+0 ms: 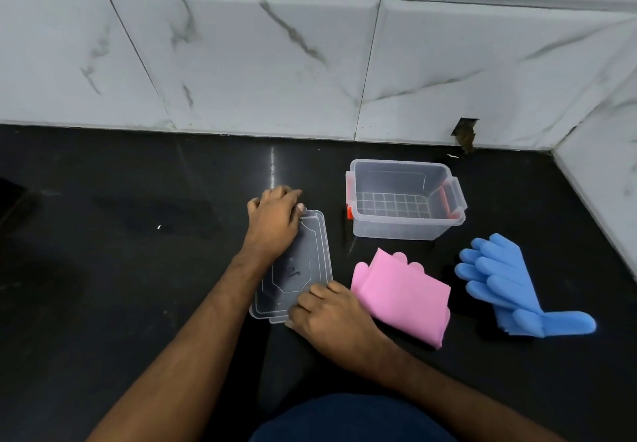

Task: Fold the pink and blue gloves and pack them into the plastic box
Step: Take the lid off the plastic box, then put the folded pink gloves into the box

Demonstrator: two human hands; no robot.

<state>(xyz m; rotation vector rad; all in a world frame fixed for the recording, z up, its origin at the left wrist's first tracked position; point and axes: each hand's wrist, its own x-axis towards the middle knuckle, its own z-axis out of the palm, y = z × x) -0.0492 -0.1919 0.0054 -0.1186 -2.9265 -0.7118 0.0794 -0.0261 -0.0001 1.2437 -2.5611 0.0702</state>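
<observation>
Clear lid under both hands' curled fingers; no legible writing.

Clear plastic box open and empty, folded pink gloves before it, blue gloves flat beside

Both hands grip clear lid flat on black counter, left hand at far end, right hand at near corner; folded pink gloves just right of right hand, open plastic box beyond, blue gloves farther right.
</observation>
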